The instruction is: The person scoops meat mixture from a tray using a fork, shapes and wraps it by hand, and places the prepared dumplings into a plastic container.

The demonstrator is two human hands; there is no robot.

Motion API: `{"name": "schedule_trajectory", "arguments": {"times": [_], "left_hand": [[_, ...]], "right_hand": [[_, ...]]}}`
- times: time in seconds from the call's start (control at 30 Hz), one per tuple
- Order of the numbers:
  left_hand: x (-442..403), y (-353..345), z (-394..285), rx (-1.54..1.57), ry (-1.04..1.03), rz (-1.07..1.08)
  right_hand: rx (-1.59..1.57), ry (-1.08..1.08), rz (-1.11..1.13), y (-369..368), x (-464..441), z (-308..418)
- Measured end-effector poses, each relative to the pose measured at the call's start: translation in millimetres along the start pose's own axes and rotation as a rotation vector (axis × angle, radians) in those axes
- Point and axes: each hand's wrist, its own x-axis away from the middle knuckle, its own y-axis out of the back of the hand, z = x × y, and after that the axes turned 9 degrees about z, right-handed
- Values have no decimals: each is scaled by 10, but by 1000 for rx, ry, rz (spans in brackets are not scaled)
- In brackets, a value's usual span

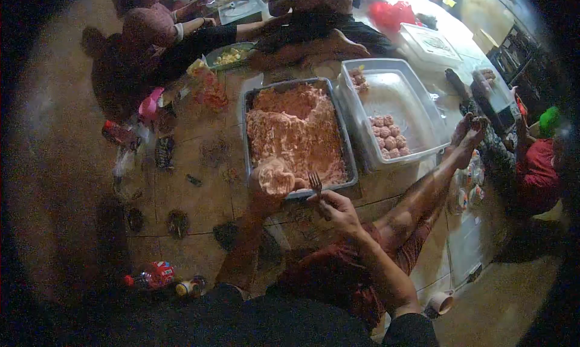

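Note:
A lump of pinkish minced meat [276, 176] rests in my left hand [263, 197], whose fingers curl round it at the near left corner of a tub. My right hand [340, 211] grips a fork [314, 182], tines pointing up and away, just right of the lump and apart from it. The grey rectangular tub [351, 165] holds a thick mass of minced meat [296, 126], scooped lower toward the far side. To its right stands a clear plastic box [424, 99] with several meatballs [389, 136] in its near left corner and more at its far left.
People sit around on the tiled floor [187, 199]. My outstretched leg [417, 217] lies at the right. A green tray of yellowish food [229, 56] is beyond the tub. Bottles [156, 275] lie at the lower left, a cup [441, 302] at the lower right.

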Motion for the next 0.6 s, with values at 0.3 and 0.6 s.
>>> {"name": "schedule_trajectory", "arguments": {"times": [0.3,0.6], "left_hand": [[-83,-407,-526,-662,-40,-412],[-69,-71,-465,-258,11,-70]], "right_hand": [[597,281,-144,-144,-122,257],[87,16,-118,-92,116,152]]}}
